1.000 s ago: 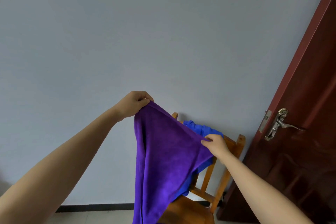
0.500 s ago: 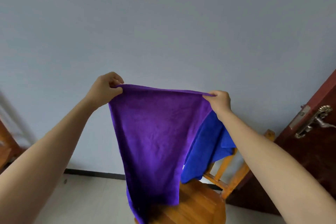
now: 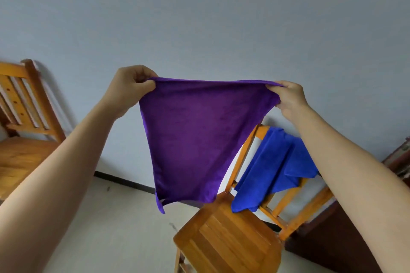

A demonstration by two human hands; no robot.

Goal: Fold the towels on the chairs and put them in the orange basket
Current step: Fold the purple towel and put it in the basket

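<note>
above the nearer chair (image 3: 226, 244), purple towel (image 3: 199, 139) hangs spread, left hand (image 3: 129, 88) and right hand (image 3: 288, 97) each pinching a top corner. blue towel (image 3: 275, 166) lies draped over that chair's backrest. second chair (image 3: 22, 117) stands at left.

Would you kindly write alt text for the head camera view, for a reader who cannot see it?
Two bare hands, left hand and right hand, hold a purple towel stretched out by its top corners in mid-air. Behind it a blue towel hangs over a wooden chair; a second chair stands at left.
</note>
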